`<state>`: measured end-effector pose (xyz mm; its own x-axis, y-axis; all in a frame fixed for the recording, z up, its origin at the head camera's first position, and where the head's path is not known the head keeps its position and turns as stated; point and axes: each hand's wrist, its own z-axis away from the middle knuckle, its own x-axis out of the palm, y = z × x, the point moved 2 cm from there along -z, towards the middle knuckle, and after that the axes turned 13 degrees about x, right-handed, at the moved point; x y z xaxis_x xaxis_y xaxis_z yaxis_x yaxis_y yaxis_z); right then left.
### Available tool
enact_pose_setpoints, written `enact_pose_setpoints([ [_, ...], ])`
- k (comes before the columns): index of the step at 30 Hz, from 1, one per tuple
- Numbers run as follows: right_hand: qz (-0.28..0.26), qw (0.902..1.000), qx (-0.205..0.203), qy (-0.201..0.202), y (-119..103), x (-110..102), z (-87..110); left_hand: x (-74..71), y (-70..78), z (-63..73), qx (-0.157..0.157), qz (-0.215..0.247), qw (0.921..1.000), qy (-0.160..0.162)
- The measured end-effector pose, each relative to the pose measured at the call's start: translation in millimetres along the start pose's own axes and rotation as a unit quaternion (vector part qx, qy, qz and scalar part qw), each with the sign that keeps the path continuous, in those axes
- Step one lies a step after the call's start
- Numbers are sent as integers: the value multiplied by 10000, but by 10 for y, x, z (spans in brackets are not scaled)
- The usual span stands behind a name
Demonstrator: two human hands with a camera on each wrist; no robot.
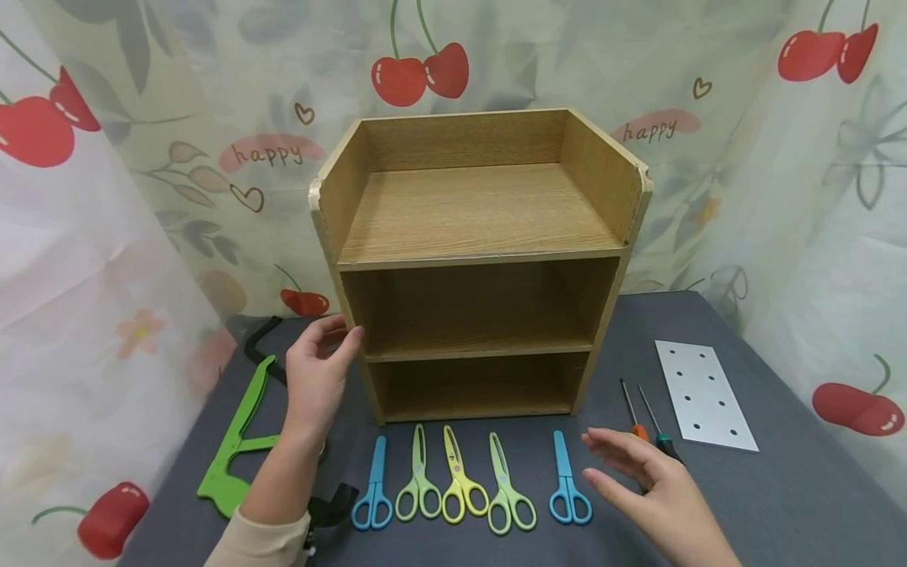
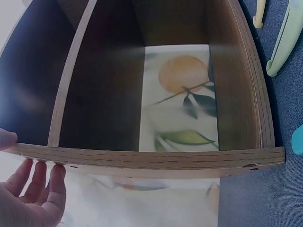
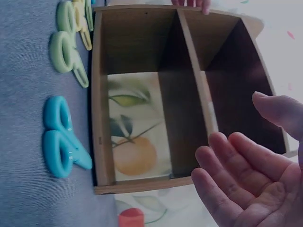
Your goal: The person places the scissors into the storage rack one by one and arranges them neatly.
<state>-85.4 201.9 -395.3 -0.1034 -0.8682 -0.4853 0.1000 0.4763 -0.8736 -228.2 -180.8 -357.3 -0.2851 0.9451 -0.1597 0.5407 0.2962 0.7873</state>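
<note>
A small wooden shelf unit (image 1: 471, 256) with three tiers stands upright at the back of the table. My left hand (image 1: 319, 374) holds the edge of its left side panel, thumb on the front edge and fingers along the outer face. The left wrist view shows the fingertips (image 2: 57, 172) against that panel (image 2: 142, 158). To the right, in front of the unit, my right hand (image 1: 648, 480) hovers with relaxed, spread fingers and nothing in it. It partly covers two screwdrivers, one with an orange handle (image 1: 639, 432), one with a green and black handle (image 1: 666, 445).
Several small scissors in a row lie before the shelf, including yellow scissors (image 1: 460, 476) and blue scissors (image 1: 567, 484). On the right lies a white perforated plate (image 1: 708, 394). A green frame-shaped tool (image 1: 234, 449) and a black bent piece (image 1: 258, 340) lie left. Printed curtains (image 1: 177, 260) surround the table.
</note>
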Motion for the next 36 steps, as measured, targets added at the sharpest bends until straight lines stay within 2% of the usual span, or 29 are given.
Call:
enact_pose_setpoints([
  [5,-146,9987,381,-292,100,40,-72,-1,-1,-1,16,-5,10000,-15],
  [10,-52,9959,773,-473,219,81,-168,-3,0,0,-46,-13,10000,-12],
  [29,247,9879,1346,-724,572,211,-394,-1,0,-3,35,-105,9999,2],
  [36,370,9848,1439,-900,657,235,-429,-2,-1,3,66,-82,9999,13],
])
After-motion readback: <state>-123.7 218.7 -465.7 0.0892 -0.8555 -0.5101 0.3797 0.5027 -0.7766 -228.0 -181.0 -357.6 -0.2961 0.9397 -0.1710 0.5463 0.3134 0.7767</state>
